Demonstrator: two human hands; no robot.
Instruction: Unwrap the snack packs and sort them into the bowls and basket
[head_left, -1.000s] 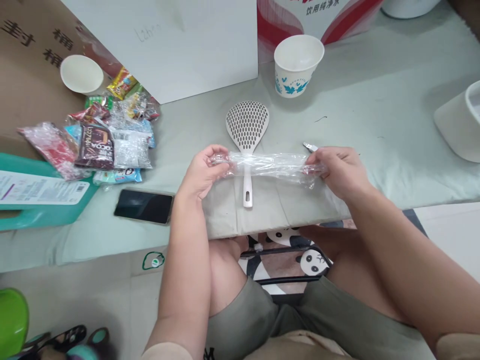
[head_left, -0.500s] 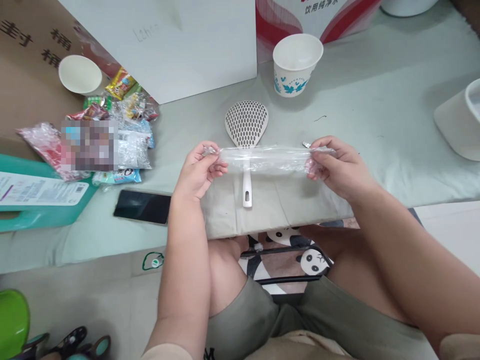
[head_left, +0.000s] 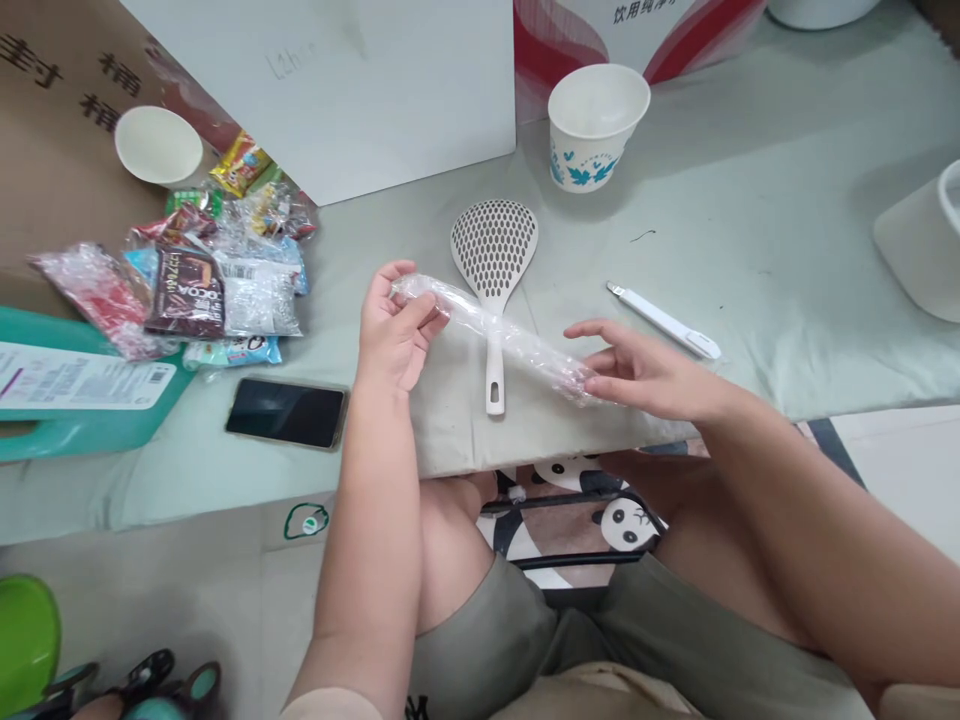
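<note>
My left hand (head_left: 396,335) pinches one end of a folded strip of clear plastic wrapper (head_left: 538,355). The strip slants down to the right, its far end by the thumb of my right hand (head_left: 646,372). The right fingers are spread apart; whether the thumb touches the plastic is hard to tell. Beneath the strip a white skimmer spoon (head_left: 493,245) lies on the cloth, its perforated head away from me and its handle towards me. A white utility knife (head_left: 661,320) rests just beyond my right hand.
A black phone (head_left: 285,413) lies left of my left forearm. Farther left are a heap of snack packets (head_left: 187,290) and a teal container (head_left: 97,425). At the back stand a paper cup (head_left: 596,130) and a white box (head_left: 360,90); a white container (head_left: 922,245) is at right.
My right hand has moved towards me and its fingers have opened. The plastic, level and stretched between both hands before, now slopes down to the right. The utility knife is now fully visible.
</note>
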